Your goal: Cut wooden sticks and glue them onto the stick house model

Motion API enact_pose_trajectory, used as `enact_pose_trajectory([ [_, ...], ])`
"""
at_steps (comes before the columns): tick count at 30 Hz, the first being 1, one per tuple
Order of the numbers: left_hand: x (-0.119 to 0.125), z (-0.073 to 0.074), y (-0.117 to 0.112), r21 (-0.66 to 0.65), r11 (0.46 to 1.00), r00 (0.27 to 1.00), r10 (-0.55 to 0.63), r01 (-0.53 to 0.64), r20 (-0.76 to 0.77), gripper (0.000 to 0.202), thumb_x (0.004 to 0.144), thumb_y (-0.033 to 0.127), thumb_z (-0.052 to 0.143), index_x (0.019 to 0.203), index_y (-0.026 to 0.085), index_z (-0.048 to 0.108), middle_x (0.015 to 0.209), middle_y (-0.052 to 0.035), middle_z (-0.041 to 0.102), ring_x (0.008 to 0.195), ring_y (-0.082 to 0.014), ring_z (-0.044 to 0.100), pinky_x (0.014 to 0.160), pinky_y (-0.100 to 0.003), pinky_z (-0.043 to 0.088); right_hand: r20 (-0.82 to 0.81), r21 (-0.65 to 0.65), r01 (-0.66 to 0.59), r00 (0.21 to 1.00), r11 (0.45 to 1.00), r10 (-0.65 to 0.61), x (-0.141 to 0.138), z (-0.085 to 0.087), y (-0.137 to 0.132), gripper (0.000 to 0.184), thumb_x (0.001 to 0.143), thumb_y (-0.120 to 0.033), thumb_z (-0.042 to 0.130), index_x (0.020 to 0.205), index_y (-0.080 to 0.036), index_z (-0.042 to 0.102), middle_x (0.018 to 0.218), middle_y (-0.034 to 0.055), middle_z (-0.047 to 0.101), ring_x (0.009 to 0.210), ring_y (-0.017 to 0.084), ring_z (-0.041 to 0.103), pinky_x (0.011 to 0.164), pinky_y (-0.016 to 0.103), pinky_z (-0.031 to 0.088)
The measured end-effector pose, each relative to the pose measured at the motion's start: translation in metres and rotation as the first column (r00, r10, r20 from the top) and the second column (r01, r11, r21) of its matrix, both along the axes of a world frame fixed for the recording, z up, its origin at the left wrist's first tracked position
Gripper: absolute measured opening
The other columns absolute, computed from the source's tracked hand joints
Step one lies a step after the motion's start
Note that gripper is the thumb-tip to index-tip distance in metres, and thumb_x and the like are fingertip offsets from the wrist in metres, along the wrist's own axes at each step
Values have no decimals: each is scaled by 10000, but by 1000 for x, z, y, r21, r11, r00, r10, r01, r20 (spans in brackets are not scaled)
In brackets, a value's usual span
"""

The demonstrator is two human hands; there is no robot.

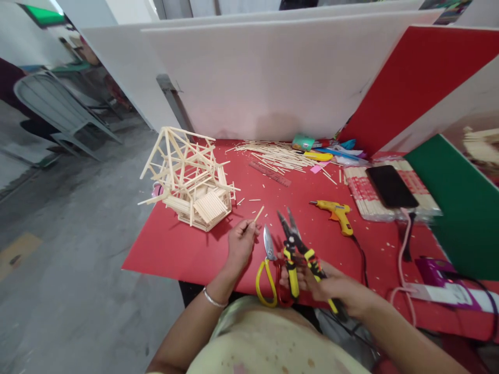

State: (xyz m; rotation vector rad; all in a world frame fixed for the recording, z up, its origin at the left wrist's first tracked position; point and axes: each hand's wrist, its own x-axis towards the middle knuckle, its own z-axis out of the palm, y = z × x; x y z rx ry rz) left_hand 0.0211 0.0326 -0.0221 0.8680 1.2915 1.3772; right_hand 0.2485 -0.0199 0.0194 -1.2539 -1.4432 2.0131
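over the red table (156,254), the left hand (240,241) pinches a short stick (259,213) between fingers, the right hand (331,284) grips spread pliers (291,242) nearby, so imo keep the stick steady and the pliers square.

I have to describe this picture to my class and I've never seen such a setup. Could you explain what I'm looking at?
There is no machine here: a person works with two bare hands. The one picture comes from a camera worn on the head, looking forward and down.

The left hand pinches a short wooden stick between its fingers. The right hand holds pliers with yellow and black handles, their jaws apart.

On the red surface, a stick model stands at the picture's left. Scissors lie between the hands, a yellow glue gun to the right, and loose sticks behind.
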Motion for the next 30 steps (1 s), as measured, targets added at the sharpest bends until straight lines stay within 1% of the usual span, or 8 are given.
enact_pose_trajectory([
  [2,-1,6,0,13,1000,1000,-10,10,8,265,853,380,629,722,149,622,625,16,555,461,-66,428,478,-204,405,145,191,-28,989,981,0,-8,0,0,671,653,-250,551,1321,-197,531,1272,109,623,1184,286,571,1024,452,424],
  [5,-3,13,-1,46,999,999,-1,3,-34,243,876,367,605,766,152,628,648,14,559,489,-72,448,488,-201,402,410,511,-57,893,857,-185,-12,-7,10,670,739,-210,518,1402,-218,423,1371,110,536,1271,271,486,1092,466,352],
  [7,-2,16,-3,64,998,997,-20,24,-75,246,890,369,587,769,158,623,652,13,560,519,-87,487,517,-211,424,540,608,-134,793,783,-283,-14,-13,18,650,780,-230,510,1419,-200,393,1330,139,546,1231,289,503,1058,480,377],
  [10,1,19,-7,77,993,989,-84,94,-123,267,912,368,547,755,164,617,670,-2,594,576,-121,552,579,-242,464,645,647,-270,693,713,-322,-22,-16,25,667,823,-301,542,1449,-164,356,1287,179,554,1187,320,518,1005,475,407],
  [13,3,21,-10,89,987,970,-112,134,-218,260,924,325,520,745,168,625,702,-16,641,645,-145,588,638,-253,467,675,651,-341,668,679,-312,-35,-14,29,681,851,-358,550,1462,-147,338,1238,191,567,1139,325,530,970,455,416],
  [17,0,18,-10,130,985,919,-56,116,-391,245,925,261,505,721,175,609,680,-2,620,653,-143,559,641,-245,422,696,647,-373,644,665,-316,-47,-11,34,696,849,-353,547,1466,-116,330,1195,193,562,1098,329,528,951,441,411],
  [27,0,16,-13,256,934,771,-30,248,-636,230,954,237,472,782,178,612,761,-31,624,710,-152,559,706,-269,427,652,667,-318,686,674,-322,-42,-23,35,559,799,-270,553,1337,-163,448,1133,139,605,1000,279,557,869,389,426],
  [30,-1,14,-14,275,915,772,-58,294,-633,222,947,249,486,807,178,642,788,-49,659,725,-161,585,720,-280,441,625,677,-292,712,676,-318,-36,-27,34,531,797,-250,553,1315,-172,467,1156,141,607,1041,276,561,897,392,427],
])
